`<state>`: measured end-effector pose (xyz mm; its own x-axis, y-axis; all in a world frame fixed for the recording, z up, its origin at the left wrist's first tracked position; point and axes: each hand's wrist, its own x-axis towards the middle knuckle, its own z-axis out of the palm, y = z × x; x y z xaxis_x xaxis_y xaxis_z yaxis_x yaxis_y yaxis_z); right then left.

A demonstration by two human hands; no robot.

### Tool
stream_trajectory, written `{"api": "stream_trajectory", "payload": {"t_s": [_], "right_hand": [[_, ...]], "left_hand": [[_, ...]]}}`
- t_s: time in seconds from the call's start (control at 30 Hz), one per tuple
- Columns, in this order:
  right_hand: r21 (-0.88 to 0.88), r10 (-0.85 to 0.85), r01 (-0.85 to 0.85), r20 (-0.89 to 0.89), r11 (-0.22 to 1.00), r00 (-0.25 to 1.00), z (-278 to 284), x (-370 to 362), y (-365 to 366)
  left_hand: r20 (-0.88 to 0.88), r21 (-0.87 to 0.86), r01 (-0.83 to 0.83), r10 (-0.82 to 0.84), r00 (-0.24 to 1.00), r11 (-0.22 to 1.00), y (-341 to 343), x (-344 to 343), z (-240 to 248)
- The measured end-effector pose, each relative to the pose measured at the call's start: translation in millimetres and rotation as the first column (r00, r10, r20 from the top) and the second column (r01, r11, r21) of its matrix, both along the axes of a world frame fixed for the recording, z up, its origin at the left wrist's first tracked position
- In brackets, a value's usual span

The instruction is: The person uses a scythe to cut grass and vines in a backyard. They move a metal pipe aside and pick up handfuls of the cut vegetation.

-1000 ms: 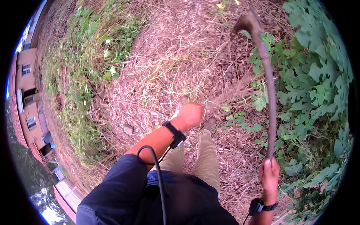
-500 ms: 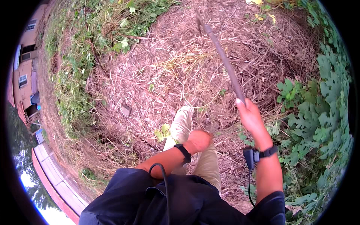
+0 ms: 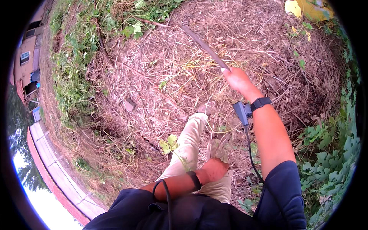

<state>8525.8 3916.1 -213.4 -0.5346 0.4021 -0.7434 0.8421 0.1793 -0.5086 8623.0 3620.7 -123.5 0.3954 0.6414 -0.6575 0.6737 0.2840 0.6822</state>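
My right hand (image 3: 239,81) grips the near end of a long, thin brown stick (image 3: 205,46), with the thumb along it. The stick slants up and left over the dry ground, and its far tip blends into the litter near the green vines. My left hand (image 3: 214,170) is a closed fist low in front of my trouser legs (image 3: 188,140). Thin stems show beside its knuckles, but what it holds is hidden. Close by, a vine sprig with yellow-green leaves (image 3: 169,144) lies across my leg.
Cut dry stems and straw cover the ground (image 3: 153,84). A brown stone or clod (image 3: 130,104) lies left of my foot. Leafy vines (image 3: 73,80) heap at the left, and broad-leaved plants (image 3: 329,161) stand at the right. A yellow object (image 3: 316,10) sits far right; a building (image 3: 27,61) is far left.
My right hand has swung forward and left with the stick, which now points more to the left and lower. My left hand has shifted down and slightly right, still closed.
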Motion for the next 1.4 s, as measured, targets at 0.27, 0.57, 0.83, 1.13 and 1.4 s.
{"api": "stream_trajectory", "payload": {"t_s": [0.27,0.57,0.83,1.13,1.4], "right_hand": [[0.159,-0.034,0.013,0.130,0.987,0.991,44.3,258.7,-9.0],[0.102,-0.460,0.449,0.132,0.888,0.878,109.1,314.1,-90.1],[0.177,-0.381,0.359,0.109,0.916,0.918,42.9,128.1,-10.6],[-0.096,-0.613,0.669,0.321,0.737,0.722,25.9,228.2,-137.2],[0.016,-0.377,0.380,0.171,0.925,0.910,134.0,278.7,-188.9]], "left_hand": [[0.174,-0.193,-0.108,0.143,0.974,0.975,1.7,-2.6,25.3],[0.217,-0.149,-0.041,0.073,0.973,0.988,9.1,3.6,24.0],[0.180,-0.113,-0.005,0.026,0.983,0.994,-0.9,14.9,19.1],[0.095,-0.093,-0.090,0.099,0.991,0.992,-2.7,19.7,15.5],[-0.077,0.231,-0.148,0.170,0.982,0.962,13.2,3.9,8.1]]}}
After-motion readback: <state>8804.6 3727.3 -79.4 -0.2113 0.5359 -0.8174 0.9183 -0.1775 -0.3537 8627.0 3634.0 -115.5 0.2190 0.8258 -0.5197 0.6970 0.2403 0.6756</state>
